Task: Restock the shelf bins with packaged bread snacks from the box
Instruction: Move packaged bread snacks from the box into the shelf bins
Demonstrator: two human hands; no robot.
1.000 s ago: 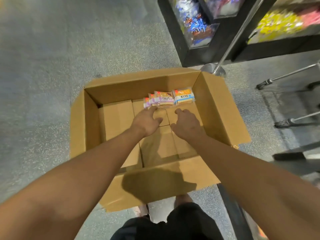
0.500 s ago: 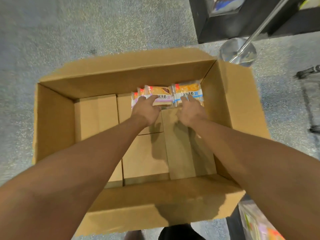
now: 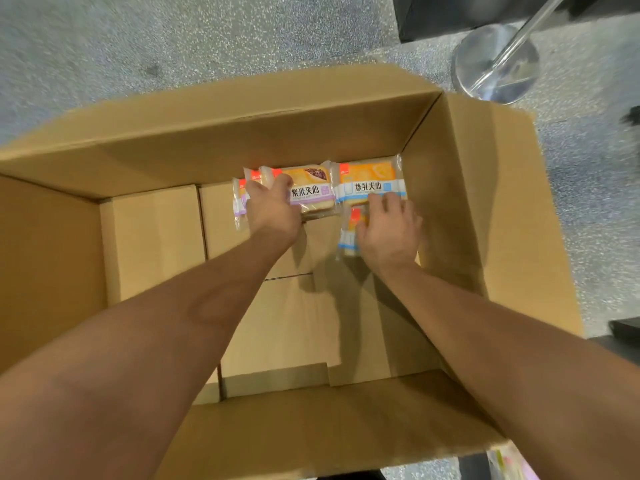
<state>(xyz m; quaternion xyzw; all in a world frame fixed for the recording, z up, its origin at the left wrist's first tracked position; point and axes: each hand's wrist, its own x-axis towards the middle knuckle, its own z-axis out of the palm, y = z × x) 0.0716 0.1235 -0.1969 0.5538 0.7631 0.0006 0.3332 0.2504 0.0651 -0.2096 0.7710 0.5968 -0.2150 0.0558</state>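
Because the cardboard box (image 3: 485, 216) is sitting open on the speckled floor (image 3: 173, 36) with its flaps folded out, both arms are reaching straight down into it. Its bottom is showing mostly bare cardboard, so by the look of it the restocking is nearing its end and only a handful of snacks is remaining. Those last packets are leaning in a short row against the far wall, probably because nothing else is left to prop them up.

The purple packets (image 3: 313, 188) are standing to the left of the row, several of them overlapping like cards. The left hand (image 3: 273, 209) is lying over their near faces with its fingers curled round the front one, apparently gathering the bunch so it can be lifted as one. To their right, the blue packet (image 3: 369, 183) is leaning upright just beyond the right hand (image 3: 389, 226). That hand is gripping a second blue-and-orange packet (image 3: 349, 230), which is tipped sideways and sticking out past the thumb side; its fingertips are also touching the lower edge of the upright one. Taking packets in both hands at once is likely meant to save a trip to the shelf.

The shelf bins themselves are not visible here; only a dark cabinet base (image 3: 450, 12) and a round metal stand (image 3: 495, 64) are showing beyond the box.
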